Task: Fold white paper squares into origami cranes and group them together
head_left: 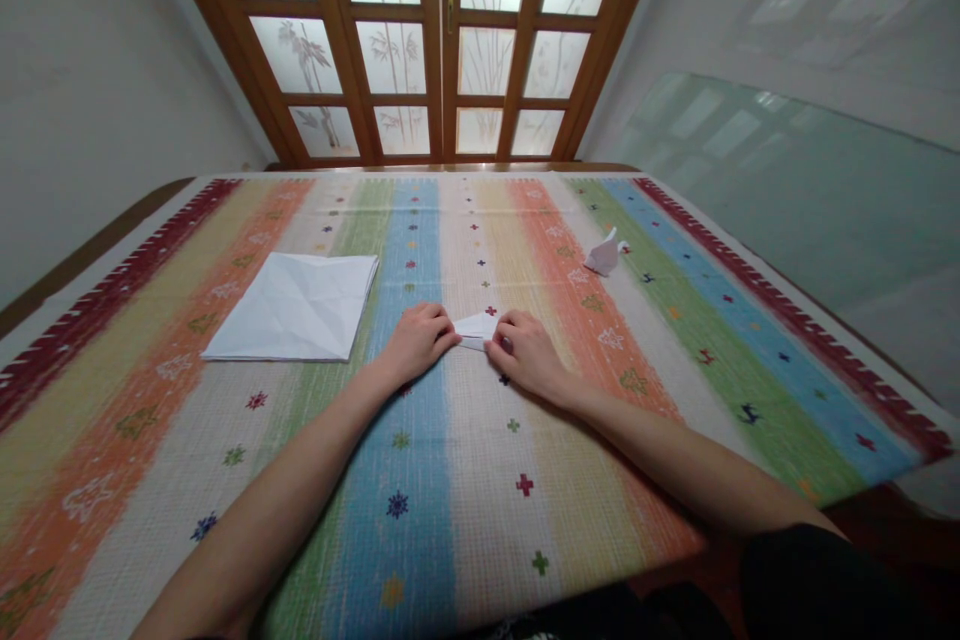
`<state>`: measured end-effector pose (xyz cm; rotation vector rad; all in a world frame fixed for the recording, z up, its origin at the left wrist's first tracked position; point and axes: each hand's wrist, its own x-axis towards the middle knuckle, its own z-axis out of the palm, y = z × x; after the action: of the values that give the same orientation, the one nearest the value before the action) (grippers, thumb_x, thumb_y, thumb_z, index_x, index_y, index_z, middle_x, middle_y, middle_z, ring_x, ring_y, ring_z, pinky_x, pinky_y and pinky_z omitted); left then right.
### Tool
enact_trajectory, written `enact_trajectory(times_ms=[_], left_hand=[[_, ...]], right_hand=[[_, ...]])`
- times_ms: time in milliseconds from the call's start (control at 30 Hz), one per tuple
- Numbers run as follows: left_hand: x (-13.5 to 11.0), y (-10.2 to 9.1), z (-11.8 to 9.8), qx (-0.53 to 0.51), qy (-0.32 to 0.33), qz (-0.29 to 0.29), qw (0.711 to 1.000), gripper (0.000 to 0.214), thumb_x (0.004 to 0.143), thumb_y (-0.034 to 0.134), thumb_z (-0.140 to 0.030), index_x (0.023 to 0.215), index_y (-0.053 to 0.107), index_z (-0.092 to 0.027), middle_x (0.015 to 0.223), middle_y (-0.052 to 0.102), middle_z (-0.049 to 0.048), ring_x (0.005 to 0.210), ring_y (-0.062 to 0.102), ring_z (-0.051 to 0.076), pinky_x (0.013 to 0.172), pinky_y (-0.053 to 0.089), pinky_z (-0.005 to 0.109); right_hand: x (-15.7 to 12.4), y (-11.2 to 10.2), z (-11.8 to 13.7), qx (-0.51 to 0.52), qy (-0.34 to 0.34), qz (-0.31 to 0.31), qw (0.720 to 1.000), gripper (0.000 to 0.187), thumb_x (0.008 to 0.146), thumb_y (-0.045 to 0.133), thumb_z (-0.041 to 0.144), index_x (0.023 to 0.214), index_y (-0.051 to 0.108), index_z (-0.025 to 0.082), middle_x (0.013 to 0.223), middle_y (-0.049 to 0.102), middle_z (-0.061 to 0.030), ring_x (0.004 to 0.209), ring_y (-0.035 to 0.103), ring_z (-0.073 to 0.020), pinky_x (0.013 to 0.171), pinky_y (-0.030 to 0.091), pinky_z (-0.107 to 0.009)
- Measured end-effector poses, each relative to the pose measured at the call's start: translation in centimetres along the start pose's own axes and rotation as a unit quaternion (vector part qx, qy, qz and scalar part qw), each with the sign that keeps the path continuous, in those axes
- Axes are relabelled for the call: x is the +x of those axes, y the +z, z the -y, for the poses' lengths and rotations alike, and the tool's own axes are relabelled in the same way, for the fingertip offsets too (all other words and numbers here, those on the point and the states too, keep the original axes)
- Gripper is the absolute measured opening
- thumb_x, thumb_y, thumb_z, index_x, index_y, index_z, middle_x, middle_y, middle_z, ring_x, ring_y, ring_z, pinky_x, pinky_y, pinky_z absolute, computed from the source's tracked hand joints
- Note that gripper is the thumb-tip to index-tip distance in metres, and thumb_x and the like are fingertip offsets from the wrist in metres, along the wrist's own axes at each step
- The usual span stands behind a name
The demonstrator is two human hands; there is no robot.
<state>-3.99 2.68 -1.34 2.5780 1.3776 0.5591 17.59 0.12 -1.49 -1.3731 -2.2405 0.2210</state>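
Observation:
Between my hands, low over the striped tablecloth, is a small folded piece of white paper (474, 328) with crease lines along its length. My left hand (421, 333) pinches its left end, fingers closed. At the other end, my right hand (527, 352) grips the paper with curled fingers. Both hands hide the paper's ends, so its full shape cannot be made out. To the left lies a stack of white square sheets (300, 305) with faint creases. A small folded paper figure (602, 254) with pointed tips stands to the right, apart from my hands.
The striped tablecloth (397, 540) covers the table, whose wooden edge (169, 195) shows at the far left. Behind the table are wooden doors (439, 70) with frosted panes. A pale glass-like panel (795, 180) leans along the right wall.

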Motion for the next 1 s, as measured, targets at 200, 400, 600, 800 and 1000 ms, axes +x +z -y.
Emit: enact_trajectory(times_ms=[200,400,600,800,1000], left_hand=[[0.2,-0.3,-0.7,0.062,-0.061,0.019,0.996,0.03,0.087,0.062,-0.043,0.074,0.066,-0.017,0.09,0.061,0.0067,0.09,0.053,0.024,0.077,0.04,0.036],[-0.6,-1.4,0.0,0.128,-0.091,0.022,0.987,0.033,0.087,0.06,-0.047,0.075,0.066,-0.017,0.096,0.062,0.0094,0.096,0.053,0.028,0.079,0.04,0.039],[-1.4,-2.3,1.2,0.201,-0.044,-0.018,0.978,0.028,0.087,0.061,-0.042,0.088,0.067,-0.015,0.101,0.064,0.0134,0.096,0.054,0.03,0.078,0.041,0.041],[-1.8,-1.3,-0.8,0.152,0.137,0.006,0.979,0.03,0.097,0.045,-0.033,0.116,0.061,-0.018,0.126,0.061,0.0113,0.117,0.052,0.027,0.096,0.038,0.041],[-2.0,-0.1,-2.4,0.112,0.121,0.095,0.982,0.055,0.096,0.04,-0.052,0.137,0.047,-0.017,0.143,0.05,0.0129,0.132,0.043,0.028,0.105,0.031,0.043]], right_hand=[[0.6,0.1,0.7,-0.042,0.038,0.03,0.998,0.028,0.091,0.056,0.032,0.068,0.064,0.017,0.089,0.062,-0.008,0.084,0.052,-0.0212,0.075,0.037,-0.034],[0.8,-0.2,0.5,-0.057,0.05,0.035,0.997,0.026,0.087,0.061,0.035,0.067,0.061,0.018,0.09,0.062,-0.0069,0.088,0.053,-0.0225,0.076,0.032,-0.035],[0.4,-0.8,-0.3,-0.033,0.083,0.04,0.995,0.021,0.084,0.064,0.037,0.074,0.06,0.019,0.091,0.061,-0.0062,0.092,0.054,-0.0241,0.078,0.03,-0.034],[0.5,-0.8,-0.6,-0.016,0.081,0.023,0.996,0.019,0.081,0.067,0.033,0.094,0.063,0.02,0.104,0.063,-0.009,0.1,0.055,-0.0273,0.081,0.035,-0.037],[2.3,-0.8,-1.3,0.035,0.06,0.074,0.995,0.044,0.076,0.071,0.032,0.118,0.062,0.021,0.115,0.063,-0.0119,0.107,0.057,-0.0286,0.086,0.041,-0.041]])
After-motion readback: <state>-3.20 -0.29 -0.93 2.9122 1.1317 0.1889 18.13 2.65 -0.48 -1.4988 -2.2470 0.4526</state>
